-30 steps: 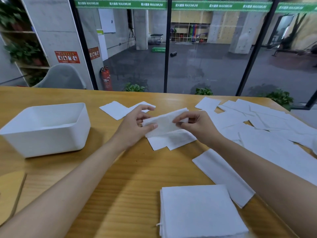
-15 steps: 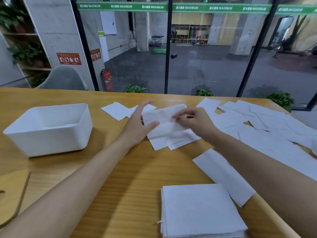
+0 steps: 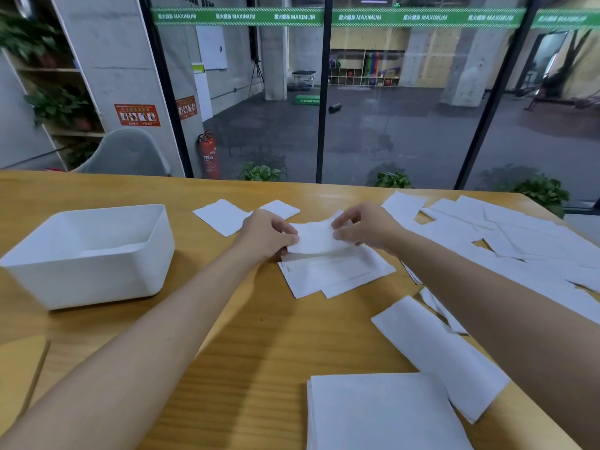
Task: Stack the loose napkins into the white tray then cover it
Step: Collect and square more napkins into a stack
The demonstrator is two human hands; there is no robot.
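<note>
A white napkin (image 3: 316,238) is held just above the table between both hands. My left hand (image 3: 264,233) pinches its left end and my right hand (image 3: 367,227) pinches its right end. Under it lie two or three more napkins (image 3: 331,276) flat on the wood. The white tray (image 3: 87,254) stands at the left, uncovered, with something white lying in its bottom. A squared stack of napkins (image 3: 383,414) sits near the front edge. Loose napkins (image 3: 506,235) are spread over the right side.
A wooden board (image 3: 18,378), perhaps the tray's cover, lies at the front left corner. Two loose napkins (image 3: 224,214) lie behind my left hand. A long folded napkin (image 3: 435,352) lies beside my right forearm. Glass wall runs behind the wooden table (image 3: 246,345).
Both hands drew closer together on the napkin and it now looks folded narrower. The left hand went from spread fingers to a pinch at its end.
</note>
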